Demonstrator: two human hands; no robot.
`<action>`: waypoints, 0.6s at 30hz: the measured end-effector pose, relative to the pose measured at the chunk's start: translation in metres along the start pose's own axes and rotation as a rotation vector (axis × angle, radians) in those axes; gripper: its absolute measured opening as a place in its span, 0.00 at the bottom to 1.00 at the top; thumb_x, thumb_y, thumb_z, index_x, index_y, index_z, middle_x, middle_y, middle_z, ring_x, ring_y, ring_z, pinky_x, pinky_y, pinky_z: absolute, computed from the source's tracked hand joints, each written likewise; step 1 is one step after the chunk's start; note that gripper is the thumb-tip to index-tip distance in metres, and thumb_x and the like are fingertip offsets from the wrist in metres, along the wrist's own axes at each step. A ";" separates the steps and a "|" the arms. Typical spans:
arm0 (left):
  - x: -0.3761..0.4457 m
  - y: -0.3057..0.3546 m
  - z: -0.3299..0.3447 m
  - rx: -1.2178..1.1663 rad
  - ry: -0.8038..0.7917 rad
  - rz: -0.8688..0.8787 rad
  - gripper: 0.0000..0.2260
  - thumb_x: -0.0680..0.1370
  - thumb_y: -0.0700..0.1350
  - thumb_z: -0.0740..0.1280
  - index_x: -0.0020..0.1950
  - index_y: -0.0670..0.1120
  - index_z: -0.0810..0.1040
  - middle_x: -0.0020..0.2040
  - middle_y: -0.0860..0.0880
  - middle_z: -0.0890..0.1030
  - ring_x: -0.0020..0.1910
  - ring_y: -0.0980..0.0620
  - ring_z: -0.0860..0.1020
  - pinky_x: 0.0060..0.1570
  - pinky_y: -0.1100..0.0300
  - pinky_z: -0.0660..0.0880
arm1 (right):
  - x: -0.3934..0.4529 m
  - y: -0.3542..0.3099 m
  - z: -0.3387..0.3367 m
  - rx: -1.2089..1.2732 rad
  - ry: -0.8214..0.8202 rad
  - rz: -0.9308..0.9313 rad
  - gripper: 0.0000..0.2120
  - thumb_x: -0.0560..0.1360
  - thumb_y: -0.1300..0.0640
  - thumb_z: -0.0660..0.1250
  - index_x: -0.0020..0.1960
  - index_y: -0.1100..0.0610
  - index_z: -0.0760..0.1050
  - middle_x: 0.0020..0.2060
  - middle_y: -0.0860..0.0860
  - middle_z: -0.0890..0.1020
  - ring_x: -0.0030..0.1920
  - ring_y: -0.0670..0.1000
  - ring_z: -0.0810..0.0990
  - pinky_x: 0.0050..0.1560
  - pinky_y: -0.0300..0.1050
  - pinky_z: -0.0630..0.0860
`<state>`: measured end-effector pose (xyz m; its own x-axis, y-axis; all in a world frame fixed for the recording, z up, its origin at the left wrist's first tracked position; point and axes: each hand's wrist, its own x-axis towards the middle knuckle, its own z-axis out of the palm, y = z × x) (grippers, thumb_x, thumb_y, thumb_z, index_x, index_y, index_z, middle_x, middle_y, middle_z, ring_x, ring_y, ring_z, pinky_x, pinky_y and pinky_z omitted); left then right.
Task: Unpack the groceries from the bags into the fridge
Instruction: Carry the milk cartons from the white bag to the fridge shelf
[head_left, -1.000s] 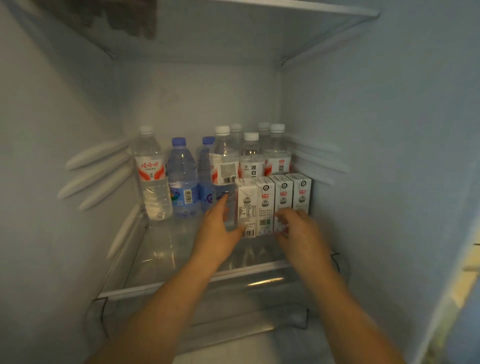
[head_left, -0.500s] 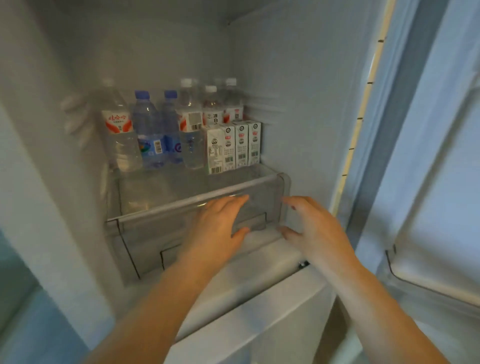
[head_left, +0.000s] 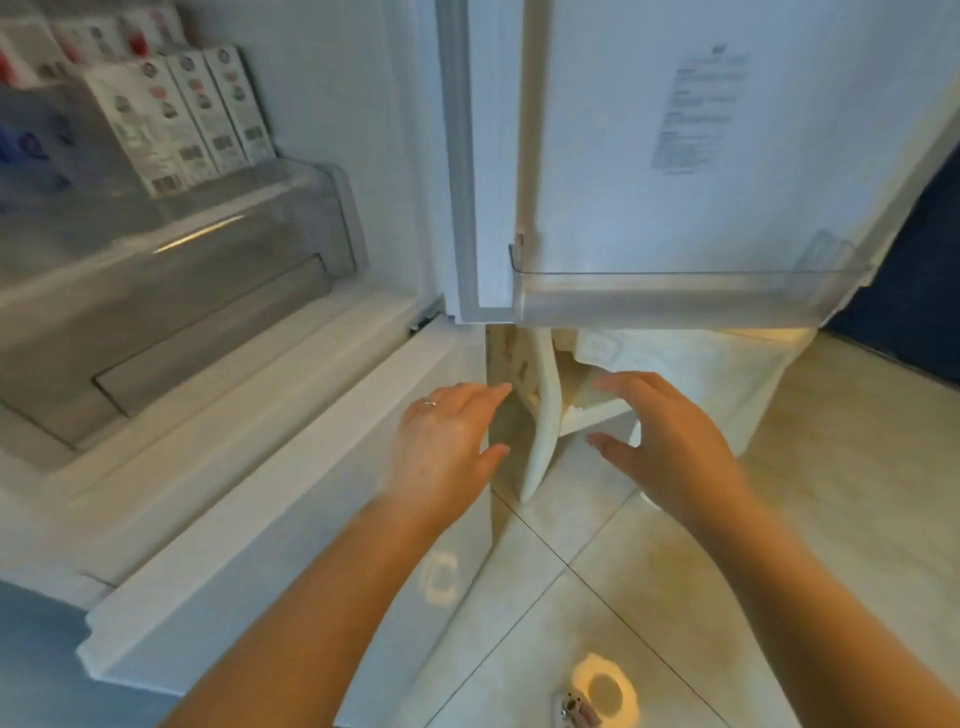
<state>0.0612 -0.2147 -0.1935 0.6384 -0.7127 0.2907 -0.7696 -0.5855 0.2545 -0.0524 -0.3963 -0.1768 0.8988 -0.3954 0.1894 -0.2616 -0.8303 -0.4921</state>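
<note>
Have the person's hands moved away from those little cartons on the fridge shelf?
Yes. Both the left hand and right hand have left the cartons and dropped below the fridge, reaching toward the white bag on the floor.

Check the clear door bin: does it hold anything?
Empty: through the clear door bin only the white door shows.

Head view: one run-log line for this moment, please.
left hand: open, holds nothing | right hand: open, holds nothing | both over bag on floor | cartons on fridge shelf
</note>
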 end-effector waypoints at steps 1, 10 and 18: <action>0.002 0.011 0.008 -0.020 -0.017 0.028 0.26 0.71 0.48 0.73 0.68 0.48 0.71 0.62 0.48 0.77 0.60 0.46 0.75 0.59 0.49 0.71 | -0.009 0.012 -0.004 -0.008 0.008 0.031 0.23 0.72 0.51 0.71 0.65 0.46 0.69 0.64 0.43 0.72 0.57 0.46 0.74 0.55 0.40 0.70; 0.041 0.130 0.092 -0.130 -0.210 0.214 0.26 0.73 0.49 0.71 0.70 0.48 0.69 0.64 0.49 0.75 0.64 0.47 0.72 0.62 0.50 0.69 | -0.085 0.150 -0.050 -0.066 0.058 0.330 0.23 0.71 0.53 0.71 0.65 0.50 0.71 0.63 0.47 0.73 0.61 0.51 0.73 0.51 0.41 0.66; 0.107 0.279 0.173 -0.188 -0.290 0.301 0.26 0.74 0.50 0.70 0.70 0.48 0.69 0.63 0.49 0.76 0.62 0.48 0.73 0.60 0.52 0.69 | -0.122 0.303 -0.126 -0.108 0.067 0.472 0.23 0.71 0.51 0.71 0.64 0.49 0.71 0.62 0.46 0.73 0.61 0.49 0.72 0.51 0.45 0.70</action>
<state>-0.0869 -0.5212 -0.2513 0.3367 -0.9347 0.1138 -0.8879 -0.2750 0.3689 -0.2851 -0.6489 -0.2416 0.6494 -0.7601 0.0227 -0.6735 -0.5888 -0.4468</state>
